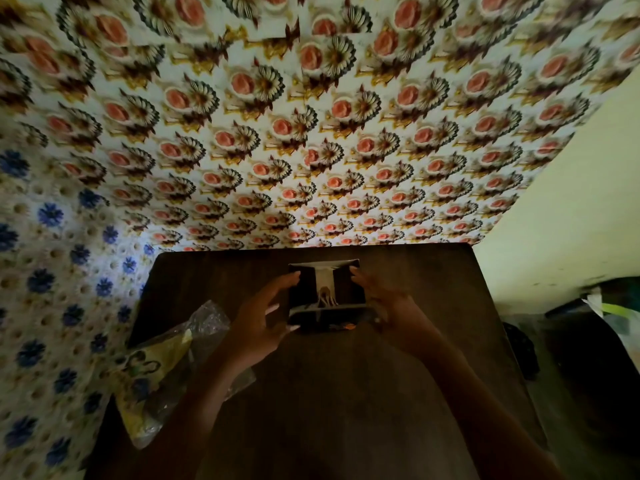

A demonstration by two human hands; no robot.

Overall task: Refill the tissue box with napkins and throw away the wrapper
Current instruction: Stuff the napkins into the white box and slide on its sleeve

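Note:
A dark square tissue box (327, 292) stands at the far middle of the brown table (332, 393). A white napkin shows through the slot in its top. My left hand (259, 317) is at the box's left side with fingers spread, and my right hand (384, 299) is at its right side. Both hands touch or nearly touch the box walls; in the dim light I cannot tell how firmly they grip. The crumpled clear and yellow plastic wrapper (162, 368) lies on the table's left edge, beside my left forearm.
Flower-patterned wallpaper covers the wall right behind the table and the wall to the left. To the right of the table stands a dark bin (595, 358) with a light plastic bag (620, 317) at its rim. A plain pale wall rises on the right.

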